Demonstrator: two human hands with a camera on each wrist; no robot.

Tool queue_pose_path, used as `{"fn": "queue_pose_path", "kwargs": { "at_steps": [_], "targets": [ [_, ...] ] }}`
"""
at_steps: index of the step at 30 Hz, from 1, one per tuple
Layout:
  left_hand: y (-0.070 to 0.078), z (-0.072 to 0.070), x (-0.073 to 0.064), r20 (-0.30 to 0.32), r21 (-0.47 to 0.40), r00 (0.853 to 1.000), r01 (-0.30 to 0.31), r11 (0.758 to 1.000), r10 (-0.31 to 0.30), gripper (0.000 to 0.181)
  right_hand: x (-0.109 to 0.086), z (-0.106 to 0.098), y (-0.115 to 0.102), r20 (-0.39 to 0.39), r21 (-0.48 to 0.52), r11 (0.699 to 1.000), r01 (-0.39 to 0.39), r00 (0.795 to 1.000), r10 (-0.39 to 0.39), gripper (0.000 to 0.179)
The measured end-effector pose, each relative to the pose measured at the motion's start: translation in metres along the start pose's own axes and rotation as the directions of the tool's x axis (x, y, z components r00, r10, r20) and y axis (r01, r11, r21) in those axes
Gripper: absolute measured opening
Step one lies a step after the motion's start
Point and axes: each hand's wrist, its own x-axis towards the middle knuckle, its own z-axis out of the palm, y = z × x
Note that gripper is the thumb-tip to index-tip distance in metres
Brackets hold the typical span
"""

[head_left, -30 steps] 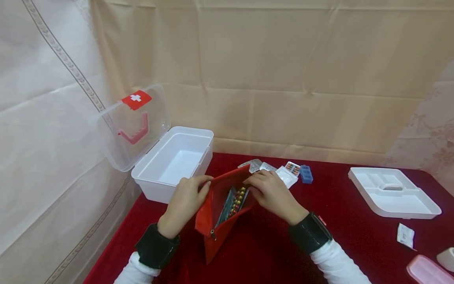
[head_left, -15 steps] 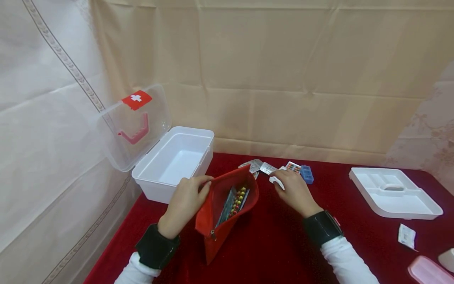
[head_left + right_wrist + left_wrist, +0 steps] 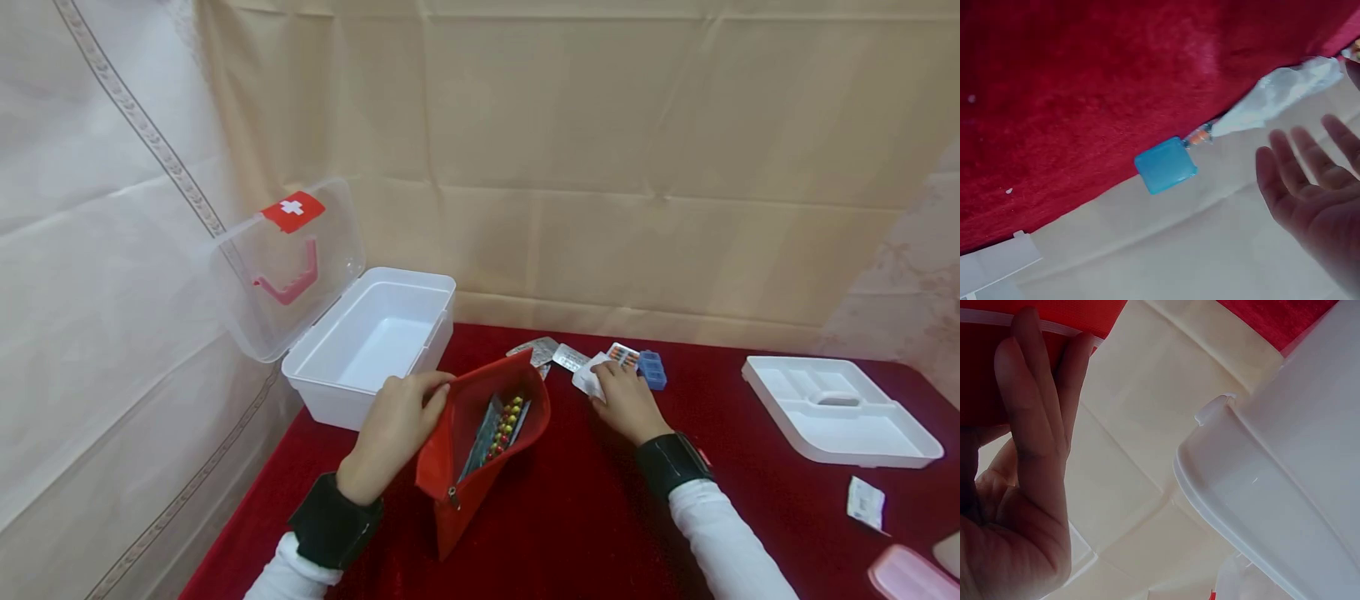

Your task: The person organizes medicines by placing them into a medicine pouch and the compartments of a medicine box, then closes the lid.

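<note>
My left hand (image 3: 396, 429) pinches the upper left edge of a red zip pouch (image 3: 459, 521), which stands with its mouth wide apart. Inside lie a blister strip of gold and red pills (image 3: 506, 427) and some grey flat packs. In the left wrist view, fingers (image 3: 1025, 412) lie against the red fabric. Right of the pouch, my right hand (image 3: 628, 400) reaches over a crumpled white packet (image 3: 587, 380); in the right wrist view its fingers are extended and loosely bent beside that packet (image 3: 1279, 94). Whether the fingertips touch it I cannot tell.
Silver blister packs (image 3: 570, 358), a colored capsule blister (image 3: 623, 356) and a blue pill box (image 3: 652, 369) lie behind. A white first-aid box (image 3: 330, 404) with raised clear lid stands left. At right are a white tray (image 3: 847, 450), small packet (image 3: 866, 502) and pink case (image 3: 911, 575).
My right hand has left the pouch's right rim and moved right to the white packet, which has shifted slightly left. My left hand stays on the pouch.
</note>
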Motion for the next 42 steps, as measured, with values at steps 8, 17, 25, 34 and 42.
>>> {"fn": "queue_pose_path", "kwargs": {
  "at_steps": [8, 17, 25, 34, 42],
  "targets": [
    [0.0, 0.001, 0.0, 0.004, -0.003, 1.0, -0.004, 1.0, 0.004, 0.021, 0.004, 0.007, 0.004, 0.082, -0.008, 0.996, -0.09, 0.993, 0.09, 0.047],
    [0.001, 0.002, -0.001, 0.01, -0.011, 1.0, -0.002, 1.0, 0.002, 0.021, 0.003, 0.015, 0.006, 0.077, -0.021, 0.991, -0.133, 0.988, 0.134, 0.033],
    [0.002, 0.002, 0.0, 0.022, -0.015, 1.0, 0.002, 1.0, -0.002, 0.022, 0.001, 0.017, 0.007, 0.021, -0.027, 0.995, -0.097, 0.995, 0.098, 0.022],
    [0.002, 0.001, 0.0, 0.009, 0.003, 1.0, -0.005, 1.0, 0.005, 0.021, 0.001, 0.011, 0.006, -0.086, 0.016, 0.998, -0.068, 0.994, 0.07, 0.016],
    [0.0, 0.0, 0.0, 0.021, -0.017, 1.0, 0.014, 1.0, -0.014, 0.022, 0.0, 0.005, 0.006, -0.199, -0.026, 0.998, -0.051, 0.979, 0.045, 0.009]
  ]
}}
